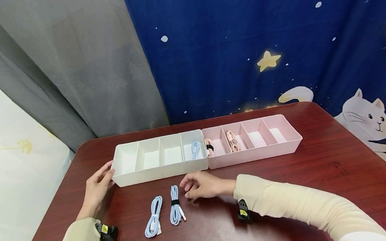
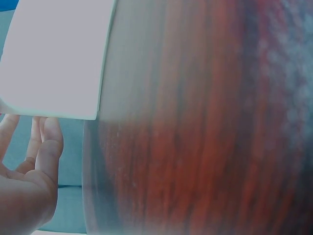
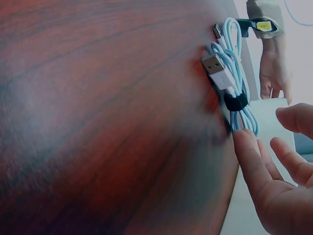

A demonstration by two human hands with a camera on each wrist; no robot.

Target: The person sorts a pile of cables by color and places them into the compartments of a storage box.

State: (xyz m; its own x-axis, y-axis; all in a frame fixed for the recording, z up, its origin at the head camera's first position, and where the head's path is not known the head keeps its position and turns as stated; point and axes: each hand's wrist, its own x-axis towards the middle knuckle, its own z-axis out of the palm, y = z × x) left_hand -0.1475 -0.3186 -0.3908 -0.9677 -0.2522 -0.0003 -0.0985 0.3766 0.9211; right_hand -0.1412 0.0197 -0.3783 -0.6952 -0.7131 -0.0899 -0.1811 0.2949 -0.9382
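My left hand [image 1: 96, 185] touches the left end of a long white divided box [image 1: 163, 173], fingertips at its end wall. To the right, my right hand [image 1: 203, 185] hovers with loosely bent fingers beside a coiled light-blue USB cable [image 1: 175, 210] bound by a black strap; nothing is between its thumb and fingers. In the right wrist view that cable's metal plug [image 3: 213, 64] shows, and the index fingertip overlaps the coil's end. Left of it lies a second coiled light-blue cable [image 1: 154, 218]. Another blue cable [image 1: 196, 149] sits in the white box's rightmost compartment.
A pink divided box [image 1: 258, 155] stands end to end with the white one. Pink coiled cables lie in its two leftmost compartments, one cable [image 1: 233, 142] in the second. Both boxes stand toward the back of the dark red wooden table [image 1: 329, 171], before a blue curtain [image 1: 216, 60].
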